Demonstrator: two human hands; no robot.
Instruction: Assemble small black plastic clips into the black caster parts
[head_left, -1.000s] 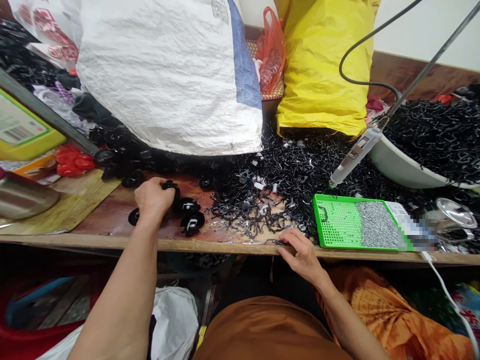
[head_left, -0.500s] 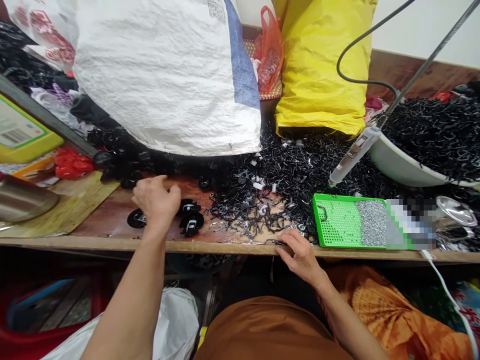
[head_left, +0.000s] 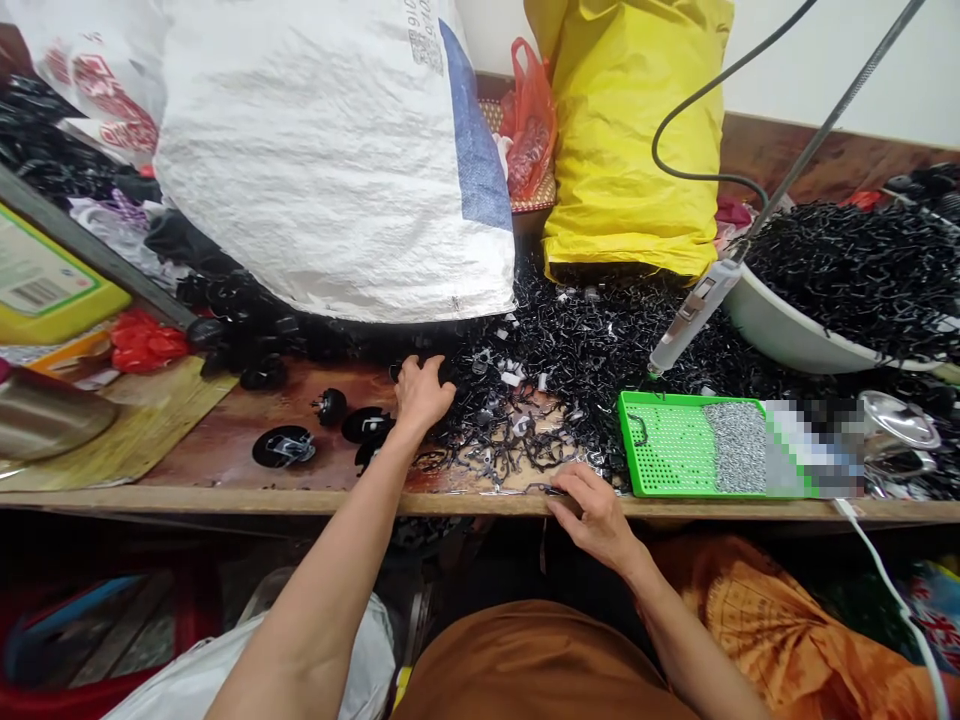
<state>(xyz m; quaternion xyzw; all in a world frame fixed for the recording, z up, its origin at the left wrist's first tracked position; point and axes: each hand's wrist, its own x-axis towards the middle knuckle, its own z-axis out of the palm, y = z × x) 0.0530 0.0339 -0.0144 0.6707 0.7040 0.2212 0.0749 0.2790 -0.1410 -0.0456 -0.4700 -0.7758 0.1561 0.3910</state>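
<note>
The left hand (head_left: 421, 392) is right at the near edge of the heap of black plastic clips (head_left: 517, 400) — fingers spread wide, nothing pinched that I can see. Just left of those fingers, round black plastic discs (head_left: 283, 447) sit on the wooden bench (head_left: 225, 501). The right hand (head_left: 595, 515) is at the bench's front edge, fingers loosely curled among loose clip scraps — any pinch there, I can't tell. A green perforated tray (head_left: 664, 445) lies just beyond those fingers.

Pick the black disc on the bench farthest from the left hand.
The flat disc at the far left, metal fitting on top; the others lie nearer the left hand.
</note>
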